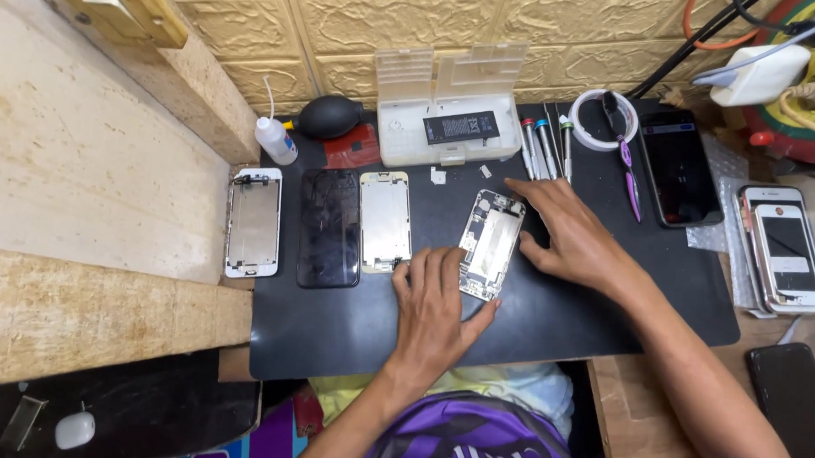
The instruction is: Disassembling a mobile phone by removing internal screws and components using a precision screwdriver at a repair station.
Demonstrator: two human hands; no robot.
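Note:
An opened silver phone housing (491, 244) lies tilted on the black work mat (560, 309). My left hand (434, 302) rests flat on the mat, its fingers and thumb touching the housing's lower left edge. My right hand (568, 234) lies spread on the mat beside the housing's right edge, fingers pointing toward its top. Neither hand grips anything. Left of the housing lie a metal shield plate (385, 221), a black screen panel (329, 227) and a white display assembly (254, 222).
A clear parts box (445, 107) with a black battery (460, 127) stands at the mat's back. Nearby are several screwdrivers (544, 145), tweezers (628, 170), a black blower bulb (328, 116), a small white bottle (275, 142), a dark phone (678, 166) and stacked phones (785, 247) at right.

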